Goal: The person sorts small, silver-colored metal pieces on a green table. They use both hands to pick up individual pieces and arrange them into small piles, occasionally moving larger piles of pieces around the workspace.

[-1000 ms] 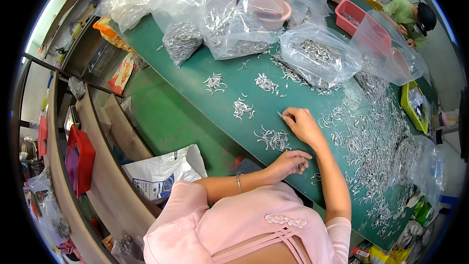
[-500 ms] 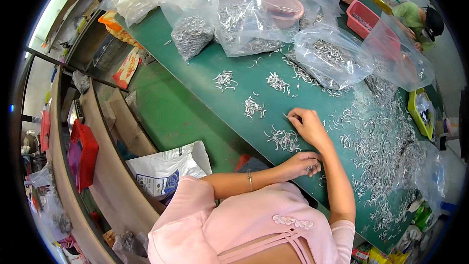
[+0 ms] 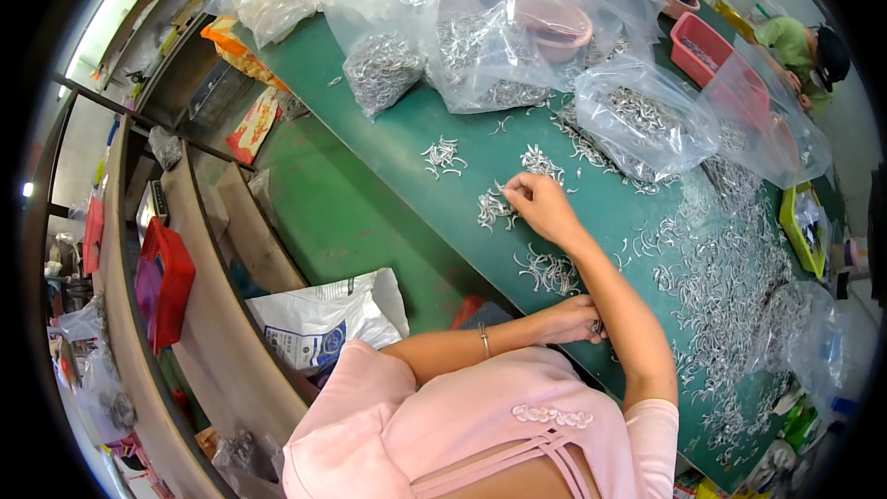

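Note:
My right hand (image 3: pixel 543 206) reaches across the green table (image 3: pixel 388 157), its thumb and fingers pinched at the edge of a small heap of silver curved metal pieces (image 3: pixel 492 210). Whatever lies between those fingertips is hidden. Close to my body, my left hand (image 3: pixel 571 319) is curled at the table's near edge around a few silver curved pieces (image 3: pixel 597 326). Between the two hands sits another small heap (image 3: pixel 547 271). Two more heaps, one at the left (image 3: pixel 445 157) and one behind my right hand (image 3: pixel 540 163), lie farther off.
A broad spread of loose pieces (image 3: pixel 725 277) covers the table's right side. Clear plastic bags (image 3: pixel 647 120) of pieces stand along the far side, near a pink basket (image 3: pixel 693 46). Another person (image 3: pixel 790 51) works at the far right. Shelves with a red basket (image 3: pixel 168 282) stand left.
My right hand has moved left and away from me, from open table to a small heap. My left hand stays near the edge, turned slightly. The whole view has shifted a little.

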Tool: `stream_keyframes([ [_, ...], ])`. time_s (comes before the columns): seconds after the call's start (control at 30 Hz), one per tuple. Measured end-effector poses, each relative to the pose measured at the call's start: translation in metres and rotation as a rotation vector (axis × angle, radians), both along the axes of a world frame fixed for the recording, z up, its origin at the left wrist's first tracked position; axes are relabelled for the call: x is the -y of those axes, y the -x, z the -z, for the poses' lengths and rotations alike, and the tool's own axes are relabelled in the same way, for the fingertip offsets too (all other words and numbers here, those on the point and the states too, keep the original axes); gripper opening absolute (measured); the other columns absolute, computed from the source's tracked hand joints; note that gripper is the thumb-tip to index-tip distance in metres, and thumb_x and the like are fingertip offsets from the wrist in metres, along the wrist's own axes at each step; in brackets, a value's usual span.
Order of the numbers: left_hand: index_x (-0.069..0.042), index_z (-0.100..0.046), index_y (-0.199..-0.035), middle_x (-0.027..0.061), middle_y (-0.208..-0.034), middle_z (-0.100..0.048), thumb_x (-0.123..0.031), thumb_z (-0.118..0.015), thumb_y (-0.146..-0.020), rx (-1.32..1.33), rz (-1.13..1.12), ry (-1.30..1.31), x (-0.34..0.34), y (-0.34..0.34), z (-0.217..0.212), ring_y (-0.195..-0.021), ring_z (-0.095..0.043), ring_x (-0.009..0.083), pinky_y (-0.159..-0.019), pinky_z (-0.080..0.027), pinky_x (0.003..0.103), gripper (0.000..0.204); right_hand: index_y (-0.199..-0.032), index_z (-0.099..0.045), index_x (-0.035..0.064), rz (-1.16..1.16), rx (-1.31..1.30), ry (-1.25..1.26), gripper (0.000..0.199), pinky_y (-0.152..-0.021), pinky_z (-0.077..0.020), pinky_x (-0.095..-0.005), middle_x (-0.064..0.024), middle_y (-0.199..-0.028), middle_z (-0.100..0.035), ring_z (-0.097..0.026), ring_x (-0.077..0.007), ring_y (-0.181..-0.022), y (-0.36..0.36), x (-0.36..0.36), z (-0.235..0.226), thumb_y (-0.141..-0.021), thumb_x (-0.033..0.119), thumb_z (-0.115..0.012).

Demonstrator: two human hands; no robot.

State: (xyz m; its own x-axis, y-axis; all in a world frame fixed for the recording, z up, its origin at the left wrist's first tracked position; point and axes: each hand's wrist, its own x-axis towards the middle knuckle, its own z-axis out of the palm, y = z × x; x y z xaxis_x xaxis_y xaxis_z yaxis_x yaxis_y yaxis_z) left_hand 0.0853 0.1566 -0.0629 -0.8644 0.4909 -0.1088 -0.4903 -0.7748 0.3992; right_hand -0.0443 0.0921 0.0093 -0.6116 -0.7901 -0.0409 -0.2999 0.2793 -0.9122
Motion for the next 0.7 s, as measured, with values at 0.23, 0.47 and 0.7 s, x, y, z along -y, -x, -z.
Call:
stream_keyframes([
  [0.23,-0.004,-0.058,-0.117,0.0049,-0.095,-0.058,-0.017,-0.051,-0.1,0.014,0.055,-0.029,0.003,0.004,-0.012,-0.079,-0.051,0.0138,-0.065,-0.04,0.027,0.023,-0.09,-0.067,-0.0033,0.072,-0.083,-0.11,0.015,-0.059,-0.0457,-0.0297,-0.0077,-0.069,-0.065,-0.055,-0.0113,-0.062,0.007,-0.06,-0.011,-0.087,0.011,-0.065],
  [0.47,-0.002,-0.057,-0.121,0.0068,-0.096,-0.059,-0.012,-0.049,-0.1,0.045,0.039,-0.03,0.004,0.002,-0.012,-0.08,-0.052,0.0152,-0.064,-0.041,0.026,0.025,-0.094,-0.067,-0.0048,0.125,-0.103,-0.048,0.016,-0.069,-0.0519,-0.0355,-0.0182,-0.08,-0.069,-0.069,-0.0242,-0.074,0.027,-0.029,-0.018,-0.086,0.009,-0.063],
  [0.7,-0.001,-0.056,-0.121,0.0068,-0.098,-0.059,-0.014,-0.049,-0.1,0.02,0.04,-0.012,0.007,0.002,-0.011,-0.082,-0.052,0.0148,-0.064,-0.04,0.026,0.025,-0.117,-0.061,-0.0033,0.094,-0.198,0.079,0.03,-0.084,-0.0499,-0.0356,-0.016,-0.104,-0.069,-0.065,-0.0258,-0.094,0.036,-0.001,-0.004,-0.089,0.008,-0.058],
])
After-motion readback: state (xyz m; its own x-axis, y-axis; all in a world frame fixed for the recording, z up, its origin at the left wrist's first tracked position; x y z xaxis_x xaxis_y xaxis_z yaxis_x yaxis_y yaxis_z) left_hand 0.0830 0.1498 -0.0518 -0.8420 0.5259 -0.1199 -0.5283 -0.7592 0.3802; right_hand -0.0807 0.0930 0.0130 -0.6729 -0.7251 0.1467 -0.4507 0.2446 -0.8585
